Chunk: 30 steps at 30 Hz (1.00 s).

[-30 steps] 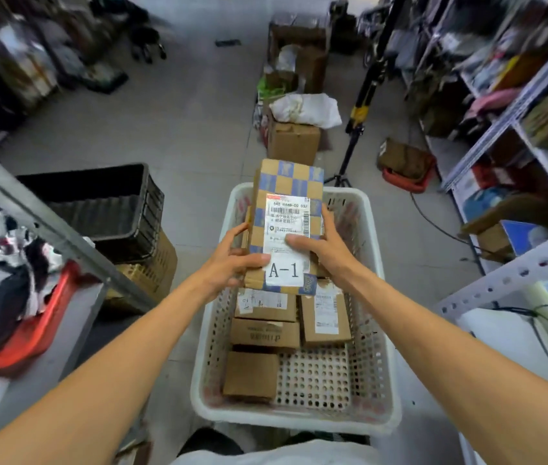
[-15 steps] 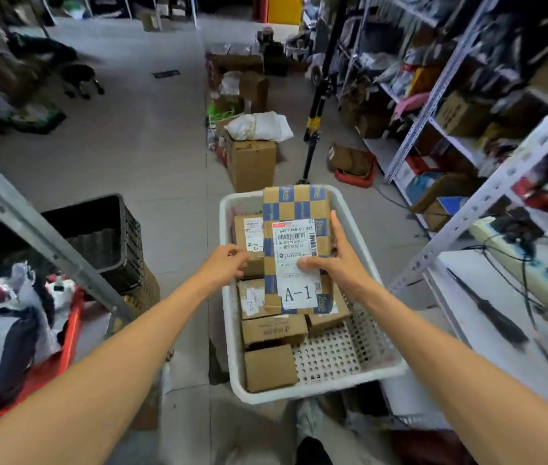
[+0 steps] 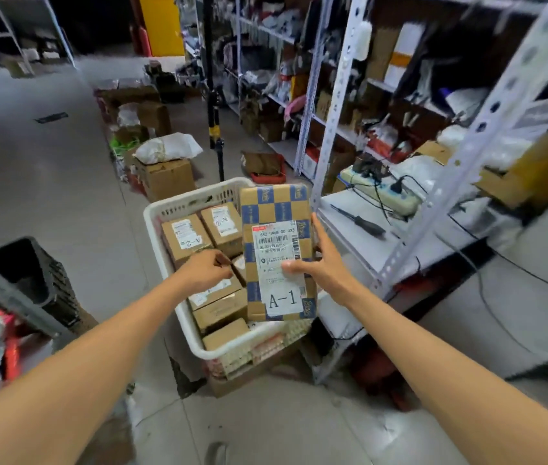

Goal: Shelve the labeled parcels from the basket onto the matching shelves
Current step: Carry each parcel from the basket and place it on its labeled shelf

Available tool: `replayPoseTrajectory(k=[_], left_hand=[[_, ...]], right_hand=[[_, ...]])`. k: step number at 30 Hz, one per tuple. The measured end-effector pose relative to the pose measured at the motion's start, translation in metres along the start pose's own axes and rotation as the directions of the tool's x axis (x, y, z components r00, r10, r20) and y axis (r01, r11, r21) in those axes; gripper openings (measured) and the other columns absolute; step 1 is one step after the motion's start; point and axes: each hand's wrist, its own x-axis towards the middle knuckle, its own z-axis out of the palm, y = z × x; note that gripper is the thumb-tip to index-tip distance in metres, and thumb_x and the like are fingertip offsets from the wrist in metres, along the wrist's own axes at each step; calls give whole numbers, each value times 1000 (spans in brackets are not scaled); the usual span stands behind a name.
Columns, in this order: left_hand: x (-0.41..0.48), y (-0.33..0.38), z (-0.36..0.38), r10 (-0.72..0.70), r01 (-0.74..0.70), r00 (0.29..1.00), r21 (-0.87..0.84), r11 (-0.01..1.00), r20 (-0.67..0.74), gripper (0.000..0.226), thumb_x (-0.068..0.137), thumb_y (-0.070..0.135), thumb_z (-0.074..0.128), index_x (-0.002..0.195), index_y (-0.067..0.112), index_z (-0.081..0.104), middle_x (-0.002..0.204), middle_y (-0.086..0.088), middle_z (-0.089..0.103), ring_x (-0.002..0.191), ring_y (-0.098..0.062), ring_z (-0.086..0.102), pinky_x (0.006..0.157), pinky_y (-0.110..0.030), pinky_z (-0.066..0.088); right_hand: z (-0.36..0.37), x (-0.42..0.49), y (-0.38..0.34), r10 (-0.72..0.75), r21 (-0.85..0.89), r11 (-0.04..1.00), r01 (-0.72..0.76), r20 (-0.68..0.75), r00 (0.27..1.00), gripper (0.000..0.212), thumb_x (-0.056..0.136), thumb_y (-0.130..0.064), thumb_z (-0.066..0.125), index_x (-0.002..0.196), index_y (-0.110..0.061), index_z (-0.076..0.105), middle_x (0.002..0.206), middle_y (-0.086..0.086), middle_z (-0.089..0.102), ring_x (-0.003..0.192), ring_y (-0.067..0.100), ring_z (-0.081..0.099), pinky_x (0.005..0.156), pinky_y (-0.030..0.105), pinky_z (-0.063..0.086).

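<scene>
Parcel A-1 (image 3: 277, 253), the blue-and-brown checkered one, stood upright in your right hand (image 3: 324, 266) above the right side of the white basket (image 3: 161, 213). Your thumb pressed across its white label and your fingers ran up its right edge, so that hand alone gripped it. Your left hand (image 3: 205, 270) hung over the middle of the basket, just left of the raised parcel, with fingers loosely curled and nothing in them; you could not tell from this view whether it touched the boxes beneath. Brown parcels (image 3: 218, 310) lay packed in the basket, and the one marked A-2 (image 3: 187, 238) sat at its far left corner. Right of the basket stood a metal shelf (image 3: 359, 250) carrying a screwdriver (image 3: 358, 221) and a power strip (image 3: 380, 193). Left of the basket sat a black crate (image 3: 31, 273), and beyond the basket a cardboard box (image 3: 166, 176) bore a white bag (image 3: 166, 149).
</scene>
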Motion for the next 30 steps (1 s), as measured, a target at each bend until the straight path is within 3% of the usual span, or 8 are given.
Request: replayPoseTrajectory(k=[2, 5, 8, 12, 17, 21, 25, 30], left_hand=[[-19, 20, 19, 44, -45, 998, 17, 999, 36, 32, 89, 25, 61, 120, 14, 59, 115, -4, 63, 102, -21, 61, 90, -36, 51], [-42, 50, 54, 104, -108, 992, 61, 992, 71, 26, 90, 25, 61, 114, 15, 59, 112, -4, 63, 99, -19, 61, 84, -34, 51], [-59, 77, 90, 124, -130, 988, 58, 990, 96, 25, 91, 28, 62, 111, 14, 59, 110, -6, 64, 98, -21, 62, 84, -36, 52], [-78, 116, 136, 193, -219, 962, 125, 968, 196, 33, 85, 34, 68, 110, 13, 62, 109, -3, 63, 100, -25, 60, 83, -33, 48], [-92, 199, 187, 307, -367, 914, 220, 904, 266, 26, 86, 23, 66, 110, 14, 64, 109, -6, 61, 104, -24, 58, 86, -30, 48], [-100, 272, 222, 478, -592, 780, 225, 774, 404, 29, 86, 23, 64, 111, 8, 65, 108, -9, 62, 97, -22, 57, 73, -28, 47], [-108, 339, 271, 571, -699, 673, 152, 698, 471, 40, 82, 28, 70, 116, 10, 59, 119, -11, 60, 108, -28, 58, 89, -34, 49], [-158, 421, 340, 639, -834, 461, 54, 549, 616, 38, 87, 25, 66, 121, 9, 57, 121, -12, 63, 106, -27, 61, 92, -33, 49]], right_hand=[[-15, -32, 8, 4, -13, 1000, -5, -30, 1000, 101, 75, -7, 79, 147, -41, 17, 114, -32, 53, 102, -11, 59, 98, 34, 50], [-40, -82, 17, -2, -15, 1000, 1, -95, 996, 103, 71, -11, 84, 144, -45, 20, 123, -28, 52, 116, 4, 56, 103, 43, 46], [-63, -130, 28, 9, 17, 1000, -6, -174, 985, 114, 62, -19, 89, 150, -37, 20, 134, -9, 54, 120, 12, 56, 102, 41, 47], [-98, -192, 42, 22, 103, 995, 7, -277, 961, 110, 63, -4, 84, 151, -28, 22, 128, -4, 61, 107, 2, 64, 84, 21, 54], [-157, -265, 53, 73, 112, 993, -23, -462, 884, 113, 63, -5, 85, 151, -32, 20, 134, 3, 57, 112, 15, 63, 90, 35, 56], [-202, -320, 50, 93, 145, 989, 1, -639, 763, 108, 68, 5, 81, 150, -32, 21, 131, 7, 59, 109, 19, 65, 86, 37, 57], [-237, -388, 46, 119, 152, 988, 7, -804, 582, 104, 68, 7, 79, 148, -31, 23, 119, 7, 65, 102, 19, 68, 77, 33, 59], [-261, -478, 33, 152, 140, 988, -59, -941, 303, 102, 69, 1, 80, 145, -33, 22, 115, 1, 66, 102, 20, 67, 78, 34, 59]])
